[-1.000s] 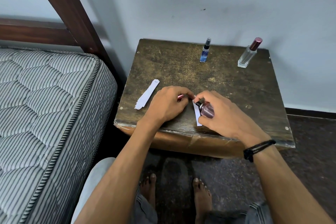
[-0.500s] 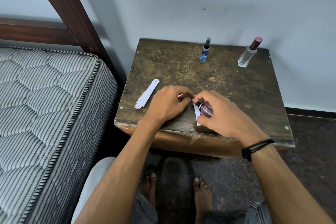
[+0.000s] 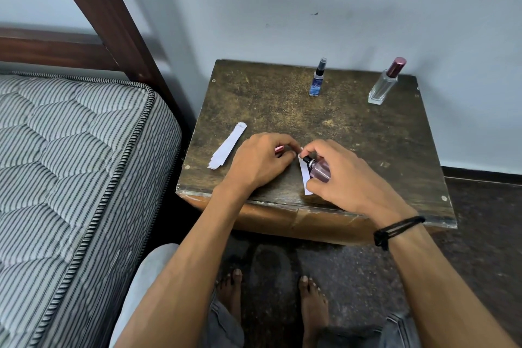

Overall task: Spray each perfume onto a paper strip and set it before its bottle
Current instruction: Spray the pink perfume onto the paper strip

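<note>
My right hand grips a small pinkish-purple perfume bottle tilted on its side, its black nozzle pointing left at a white paper strip lying under it near the table's front edge. My left hand is closed around a pink cap and its fingertips touch the strip's far end. A stack of spare white paper strips lies at the left of the table. At the back stand a small blue bottle and a clear glass bottle with a maroon cap.
The worn wooden table stands against a pale wall. A striped mattress and a dark wooden bed post are close on the left. My bare feet rest on the dark floor below the table's front edge.
</note>
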